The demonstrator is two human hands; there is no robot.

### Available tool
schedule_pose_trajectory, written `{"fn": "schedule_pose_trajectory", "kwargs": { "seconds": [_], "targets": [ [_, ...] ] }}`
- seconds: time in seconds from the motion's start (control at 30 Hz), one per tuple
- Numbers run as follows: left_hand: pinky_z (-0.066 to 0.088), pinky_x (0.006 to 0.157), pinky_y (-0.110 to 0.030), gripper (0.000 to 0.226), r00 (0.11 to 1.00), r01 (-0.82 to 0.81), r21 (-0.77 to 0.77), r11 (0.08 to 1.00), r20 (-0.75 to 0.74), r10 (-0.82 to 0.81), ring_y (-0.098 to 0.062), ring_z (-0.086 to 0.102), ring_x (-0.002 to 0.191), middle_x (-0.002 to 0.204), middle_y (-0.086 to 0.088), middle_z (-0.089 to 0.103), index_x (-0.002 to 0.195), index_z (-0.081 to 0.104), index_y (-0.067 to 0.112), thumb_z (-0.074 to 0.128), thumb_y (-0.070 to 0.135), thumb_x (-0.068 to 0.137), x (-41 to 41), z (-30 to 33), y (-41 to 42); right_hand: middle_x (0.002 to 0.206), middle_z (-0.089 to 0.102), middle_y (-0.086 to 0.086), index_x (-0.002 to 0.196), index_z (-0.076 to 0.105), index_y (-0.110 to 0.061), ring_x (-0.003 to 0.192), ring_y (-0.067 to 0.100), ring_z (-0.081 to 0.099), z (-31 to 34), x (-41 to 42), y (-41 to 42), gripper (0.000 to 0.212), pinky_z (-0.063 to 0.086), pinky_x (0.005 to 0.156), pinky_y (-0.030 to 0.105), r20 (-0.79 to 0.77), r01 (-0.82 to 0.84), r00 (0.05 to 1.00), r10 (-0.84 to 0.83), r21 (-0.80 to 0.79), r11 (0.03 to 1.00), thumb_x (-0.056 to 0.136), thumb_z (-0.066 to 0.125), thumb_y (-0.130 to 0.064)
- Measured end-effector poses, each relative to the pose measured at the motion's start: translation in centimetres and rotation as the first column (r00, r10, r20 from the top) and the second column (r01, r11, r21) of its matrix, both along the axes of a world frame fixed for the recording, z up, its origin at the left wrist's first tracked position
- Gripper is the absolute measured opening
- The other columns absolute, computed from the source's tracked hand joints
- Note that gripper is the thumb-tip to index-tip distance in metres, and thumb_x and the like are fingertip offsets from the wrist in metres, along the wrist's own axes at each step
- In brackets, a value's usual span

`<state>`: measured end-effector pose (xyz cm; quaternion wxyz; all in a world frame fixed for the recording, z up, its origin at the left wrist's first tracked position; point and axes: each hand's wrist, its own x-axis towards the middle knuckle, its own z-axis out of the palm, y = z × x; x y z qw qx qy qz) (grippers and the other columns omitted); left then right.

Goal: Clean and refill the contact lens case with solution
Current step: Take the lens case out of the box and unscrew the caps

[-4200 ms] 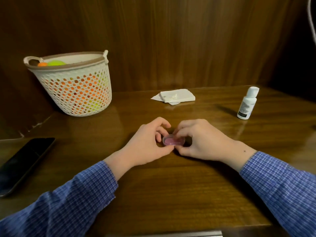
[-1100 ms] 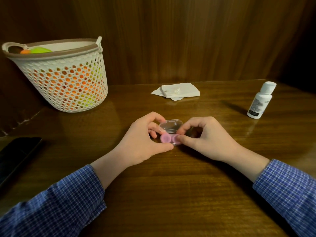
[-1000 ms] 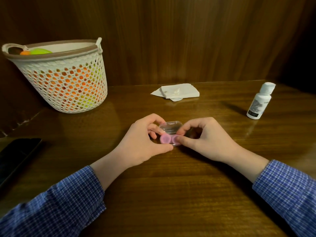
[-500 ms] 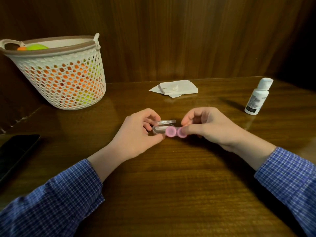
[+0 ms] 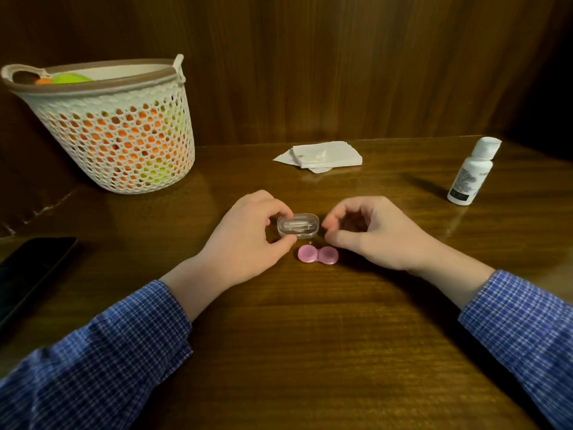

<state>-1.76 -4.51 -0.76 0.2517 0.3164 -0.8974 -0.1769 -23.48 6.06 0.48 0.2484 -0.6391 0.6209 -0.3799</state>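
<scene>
Pink twin-cup plastic lens case lies capped on brown wooden table. Left hand pinches clear oval outer box; right hand loosely curled, empty. White solution bottle untouched; cleaning, refilling remain.

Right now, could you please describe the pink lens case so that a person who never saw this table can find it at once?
Start from the wooden table and find the two hands near its middle. The pink lens case lies flat on the wood just in front of them, between the left hand and the right hand. Unlike the clear box that the left hand holds, it is pink, two joined round caps, and nobody touches it.
</scene>
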Motion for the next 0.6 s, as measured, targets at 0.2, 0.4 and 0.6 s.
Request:
{"fn": "schedule_pose_trajectory", "kwargs": {
  "seconds": [0.2,0.4,0.6],
  "targets": [
    [0.043,0.078,-0.016,0.028,0.999,0.033,-0.038,0.999,0.044,-0.032,-0.006,0.053,0.103,0.112,0.017,0.06,0.12,0.072,0.032,0.071,0.032,0.093,0.1,0.26,0.18,0.119,0.058,-0.018,0.115,0.07,-0.041,0.112,-0.002,0.055,-0.63,0.27,-0.45,0.024,0.044,0.088,0.01,-0.153,-0.1,0.984,0.094,-0.032,0.995,0.098,0.063,-0.026],
    [0.048,0.084,-0.019,0.022,1.0,0.008,-0.019,1.0,0.006,-0.008,-0.008,0.054,0.107,0.113,0.014,0.061,0.118,0.073,0.03,0.062,0.028,0.099,-0.1,0.27,0.32,0.12,0.056,-0.016,0.121,0.072,-0.032,0.111,0.0,0.054,-0.56,0.31,-0.43,0.025,0.047,0.092,0.014,-0.174,-0.095,0.98,0.093,-0.002,0.995,0.1,0.06,-0.025],
    [0.053,0.09,-0.026,0.019,1.0,0.011,-0.02,1.0,-0.009,-0.011,-0.009,0.055,0.108,0.113,0.014,0.063,0.115,0.075,0.029,0.063,0.028,0.099,-0.16,0.35,0.3,0.121,0.055,-0.016,0.124,0.071,-0.03,0.11,-0.001,0.054,-0.56,0.37,-0.39,0.026,0.045,0.092,0.013,-0.189,-0.104,0.976,0.104,0.009,0.995,0.101,0.06,-0.024]
  ]
}}
